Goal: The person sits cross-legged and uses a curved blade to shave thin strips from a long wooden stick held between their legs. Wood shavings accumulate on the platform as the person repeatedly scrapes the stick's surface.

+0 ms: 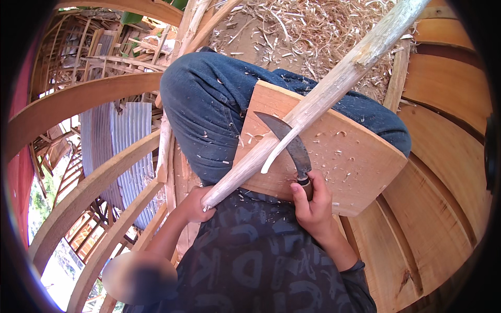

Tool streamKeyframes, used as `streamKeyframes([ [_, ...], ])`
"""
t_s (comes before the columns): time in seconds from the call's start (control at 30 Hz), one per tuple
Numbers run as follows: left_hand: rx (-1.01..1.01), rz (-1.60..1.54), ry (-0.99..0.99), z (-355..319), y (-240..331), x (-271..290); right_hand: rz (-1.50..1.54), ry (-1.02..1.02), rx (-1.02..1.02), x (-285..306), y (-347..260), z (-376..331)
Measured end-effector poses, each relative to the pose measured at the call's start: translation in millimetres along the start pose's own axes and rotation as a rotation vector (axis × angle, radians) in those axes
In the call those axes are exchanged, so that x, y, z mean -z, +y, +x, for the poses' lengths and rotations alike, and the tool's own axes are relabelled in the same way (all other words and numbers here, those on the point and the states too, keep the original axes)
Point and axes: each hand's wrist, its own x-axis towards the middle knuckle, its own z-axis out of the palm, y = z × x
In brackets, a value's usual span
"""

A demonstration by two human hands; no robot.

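Observation:
A long pale wooden pole [334, 88] slants from the lower left up to the top right across my lap. Around its near end my left hand [196, 205] is closed. My right hand [315, 202] grips the dark handle of a curved knife [295, 147], whose hooked blade lies against the pole. A pale shaving [276, 151] curls off the wood at the blade. Under the pole a flat wooden board [339, 161] rests across my thighs, dotted with small chips.
Curled wood shavings [313, 26] cover the ground ahead. Broad planks [412, 203] stand on the right, and curved wooden ribs [94, 180] rise on the left. Beyond them are corrugated metal sheets [130, 156] and heaps of scrap wood [104, 47].

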Motion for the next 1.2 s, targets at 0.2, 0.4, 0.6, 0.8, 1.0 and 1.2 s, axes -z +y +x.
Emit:
streamKeyframes([
  [0.2,-0.012,-0.003,-0.024,-0.7,-5.6,1.0,-0.114,0.064,0.114,-0.6,4.7,0.2],
  [0.4,-0.023,-0.002,-0.008,-0.8,-3.0,0.6,1.035,-0.124,-0.469,1.5,-5.1,-9.6],
  [0.6,-0.041,-0.019,0.003,1.4,-2.5,-1.1,-0.061,0.051,0.050,-2.5,2.2,0.0],
  [0.8,0.023,-0.024,-0.034,-0.6,-8.1,0.0,-0.100,0.099,0.120,-4.8,4.2,0.2],
  [1.0,-0.015,-0.032,-0.011,-0.8,-9.7,-1.7,1.087,-0.055,-0.469,-7.0,-9.3,-11.3],
  [1.2,-0.037,-0.028,-0.015,0.5,-12.1,-1.5,-0.063,0.070,0.050,-3.9,-1.1,0.8],
])
